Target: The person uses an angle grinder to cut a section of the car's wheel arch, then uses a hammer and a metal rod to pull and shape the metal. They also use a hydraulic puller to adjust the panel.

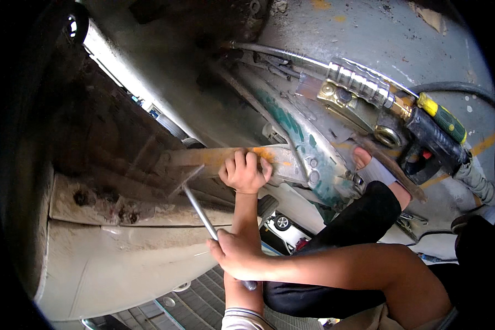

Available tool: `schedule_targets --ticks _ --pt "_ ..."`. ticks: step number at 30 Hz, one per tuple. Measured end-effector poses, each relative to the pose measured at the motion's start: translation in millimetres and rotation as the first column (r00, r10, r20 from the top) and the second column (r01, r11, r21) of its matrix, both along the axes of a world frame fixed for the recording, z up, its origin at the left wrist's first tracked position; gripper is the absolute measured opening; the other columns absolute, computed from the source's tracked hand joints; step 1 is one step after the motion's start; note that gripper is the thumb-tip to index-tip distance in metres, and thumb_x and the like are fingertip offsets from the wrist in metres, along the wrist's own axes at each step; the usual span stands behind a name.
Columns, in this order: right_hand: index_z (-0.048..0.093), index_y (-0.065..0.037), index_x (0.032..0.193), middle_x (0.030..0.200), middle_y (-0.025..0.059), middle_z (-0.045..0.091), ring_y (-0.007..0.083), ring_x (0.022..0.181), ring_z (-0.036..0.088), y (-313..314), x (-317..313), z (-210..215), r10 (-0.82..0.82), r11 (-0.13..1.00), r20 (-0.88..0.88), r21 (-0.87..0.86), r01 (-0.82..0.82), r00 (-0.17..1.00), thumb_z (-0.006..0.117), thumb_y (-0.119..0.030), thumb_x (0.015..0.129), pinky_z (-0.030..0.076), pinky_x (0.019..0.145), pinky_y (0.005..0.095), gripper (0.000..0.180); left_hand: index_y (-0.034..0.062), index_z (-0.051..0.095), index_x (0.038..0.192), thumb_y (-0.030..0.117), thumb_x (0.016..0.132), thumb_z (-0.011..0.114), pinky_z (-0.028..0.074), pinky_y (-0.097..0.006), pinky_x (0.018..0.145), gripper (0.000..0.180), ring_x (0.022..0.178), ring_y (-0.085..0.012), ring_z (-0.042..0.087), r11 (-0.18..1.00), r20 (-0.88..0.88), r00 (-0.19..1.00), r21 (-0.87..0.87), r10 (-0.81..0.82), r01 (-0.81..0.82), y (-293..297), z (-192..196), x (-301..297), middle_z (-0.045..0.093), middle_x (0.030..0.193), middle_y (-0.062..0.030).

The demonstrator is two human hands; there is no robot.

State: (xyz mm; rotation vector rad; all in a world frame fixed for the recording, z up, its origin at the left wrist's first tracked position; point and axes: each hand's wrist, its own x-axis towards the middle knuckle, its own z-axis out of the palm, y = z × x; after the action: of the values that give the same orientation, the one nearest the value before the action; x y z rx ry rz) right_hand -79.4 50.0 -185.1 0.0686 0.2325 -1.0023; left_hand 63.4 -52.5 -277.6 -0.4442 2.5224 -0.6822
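My right hand (237, 256) is closed round the shaft of a hammer (199, 210), whose dark butt end shows below my wrist. The hammer's slim, narrow head points up and left, close to the dirty underside of a vehicle body panel (132, 258). Beyond it, my left hand (244, 172) is closed, fingers curled over a flat metal bar (195, 158) with orange paint marks. The undersides of those fingers are hidden. My right forearm crosses over the left one.
To the right lie a metal pulling clamp (344, 98), a yellow-and-green-handled screwdriver (443, 118) and a black trigger-handled air tool (432, 143) with a hose. My bent knee and bandaged foot (377, 171) are close by. A white car (283, 228) stands in the background.
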Motion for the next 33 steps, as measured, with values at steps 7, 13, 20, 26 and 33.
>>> schedule_targets --ticks 7,13,20,26,33 --pt "0.052 0.001 0.097 0.075 0.0230 0.064 0.0398 0.064 0.066 30 -31 -99 -0.371 0.926 -0.792 -0.359 0.122 0.485 0.057 -0.028 0.097 0.050 0.050 0.0469 0.029 0.0158 0.063 0.085 0.038 0.073 0.062 0.043 -0.051 0.077 0.025 0.091 -0.0301 0.058 0.972 0.095 0.969 0.027 0.229 -0.233 13 4 -6 0.063 0.097 -0.0054" --pt "0.055 -0.009 0.098 0.082 0.0104 0.060 0.0308 0.071 0.065 15 -61 -185 -0.717 0.689 -0.695 -0.717 0.103 -0.043 0.064 -0.017 0.086 0.052 0.058 0.0413 0.017 0.0158 0.064 0.081 0.036 0.067 0.065 0.039 -0.039 0.076 0.024 0.083 -0.0234 0.057 0.998 -0.146 0.989 0.061 0.018 -0.009 8 4 5 0.061 0.090 -0.0027" --pt "0.049 -0.007 0.074 0.068 0.0119 0.053 0.0344 0.060 0.058 3 -72 -180 -0.816 0.557 -0.541 -0.830 -0.030 -0.205 0.073 -0.037 0.080 0.045 0.050 0.0430 0.039 0.0125 0.061 0.113 0.033 0.072 0.071 0.034 -0.051 0.105 0.047 0.118 -0.0298 0.056 0.999 -0.316 0.949 0.031 -0.016 0.028 7 1 27 0.061 0.118 -0.0107" --pt "0.054 -0.004 0.083 0.070 0.0146 0.053 0.0370 0.062 0.056 14 -64 -183 -0.758 0.603 -0.566 -0.798 -0.016 -0.324 0.068 -0.024 0.086 0.044 0.053 0.0429 0.024 0.0098 0.045 0.145 0.045 0.082 0.061 0.000 -0.061 0.117 0.074 0.149 -0.0249 0.021 0.823 -0.252 0.967 -0.554 -0.024 -0.124 -21 98 31 0.029 0.159 -0.0082" --pt "0.055 -0.004 0.085 0.071 0.0131 0.051 0.0351 0.063 0.057 -4 -66 -158 -0.861 0.495 -0.398 -0.797 -0.345 -0.317 0.066 -0.024 0.087 0.045 0.055 0.0421 0.023 0.0144 0.044 0.146 0.046 0.081 0.064 0.003 -0.051 0.121 0.075 0.150 -0.0212 0.016 0.717 -0.075 0.985 -0.694 -0.154 0.059 -27 109 99 0.027 0.160 -0.0024"
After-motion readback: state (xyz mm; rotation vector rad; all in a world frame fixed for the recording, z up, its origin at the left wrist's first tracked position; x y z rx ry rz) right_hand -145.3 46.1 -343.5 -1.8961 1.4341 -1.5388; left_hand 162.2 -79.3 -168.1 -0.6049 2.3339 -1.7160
